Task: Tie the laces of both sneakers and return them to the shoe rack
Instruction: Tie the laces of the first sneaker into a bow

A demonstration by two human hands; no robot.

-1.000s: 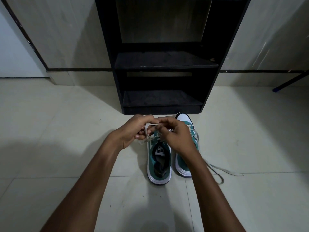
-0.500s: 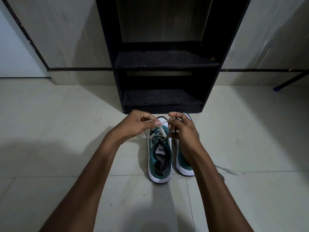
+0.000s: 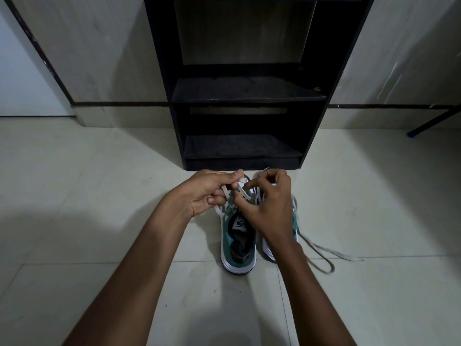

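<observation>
- Left sneaker [image 3: 238, 243]: teal, white sole, stood on the floor just before the shoe rack [image 3: 239, 96]; white laces [image 3: 240, 189] half tied.
- Left hand [image 3: 208, 193] and right hand [image 3: 270, 208]: each pinched a lace strand above the sneaker's tongue.
- Advice: keep both loops taut and draw them evenly.
- Right sneaker [image 3: 295, 226]: beside the first, its lace [image 3: 324, 255] trailing loose.
- Tongue label: apparently "PUMA".

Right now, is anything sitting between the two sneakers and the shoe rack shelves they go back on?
Nothing visible does. The sneakers stand on the floor just in front of the shoe rack, and both shelves look bare.
</observation>
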